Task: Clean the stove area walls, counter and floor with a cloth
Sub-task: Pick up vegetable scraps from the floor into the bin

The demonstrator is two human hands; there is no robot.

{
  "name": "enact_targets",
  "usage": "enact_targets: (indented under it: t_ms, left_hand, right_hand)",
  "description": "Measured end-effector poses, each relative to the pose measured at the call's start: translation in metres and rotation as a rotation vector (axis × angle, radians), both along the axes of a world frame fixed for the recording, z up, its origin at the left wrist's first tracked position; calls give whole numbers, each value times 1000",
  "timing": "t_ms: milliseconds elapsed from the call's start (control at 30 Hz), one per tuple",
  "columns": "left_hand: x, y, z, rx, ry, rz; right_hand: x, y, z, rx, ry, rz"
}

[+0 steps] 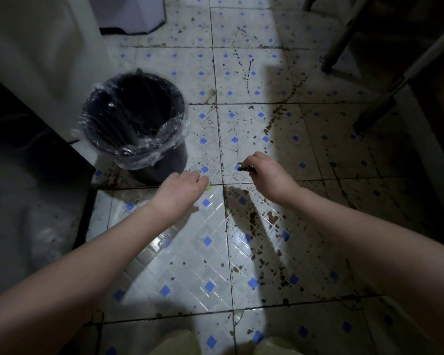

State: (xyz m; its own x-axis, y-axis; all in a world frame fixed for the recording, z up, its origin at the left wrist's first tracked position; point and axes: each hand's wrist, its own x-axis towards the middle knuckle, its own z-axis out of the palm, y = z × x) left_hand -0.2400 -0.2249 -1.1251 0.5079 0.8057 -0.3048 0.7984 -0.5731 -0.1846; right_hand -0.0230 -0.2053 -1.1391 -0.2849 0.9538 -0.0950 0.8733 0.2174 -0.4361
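floor [208, 265] pickup: right hand [269, 175] pinches a dark scrap [242, 167]; left hand [180, 188] fingers curled (grasp unclear); next, likely the bin [169, 162].

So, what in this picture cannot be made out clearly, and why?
Head view throughout.
1. The left hand covers all but a yellow-green corner of something; what it is, and whether the fingers grip it, cannot be told.
2. The right hand pinches a small dark green object; fingers and dim light hide its shape.
3. The bin is too dark inside to see.
4. The furniture legs, top right, are cut off by the edge.
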Motion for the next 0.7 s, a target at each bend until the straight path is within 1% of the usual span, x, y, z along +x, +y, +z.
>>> enact_targets:
  t_ms: [100, 167, 200, 300, 400, 467, 700]
  left_hand:
    - [-3, 6, 14, 129, -87, -32]
    - [-6, 10, 21, 103, -112, 21]
    - [-9, 13, 24, 120, -139, 43]
    - [-22, 28, 33, 265, -161, 41]
    - [-36, 40, 42, 385, -283, 60]
    - [-46, 45, 53, 390, -382, 113]
    - [-84, 58, 56, 374, -365, 388]
  right_hand:
    - [-8, 12, 6, 39, 24, -2]
    - [-14, 20, 10, 71, 33, -10]
    - [-16, 26, 13, 87, 35, -10]
    - [-26, 44, 25, 144, 86, -20]
    - [-38, 60, 37, 202, 132, -32]
    - [-47, 70, 44, 236, 155, -30]
    - [-88, 95, 67, 340, 238, 66]
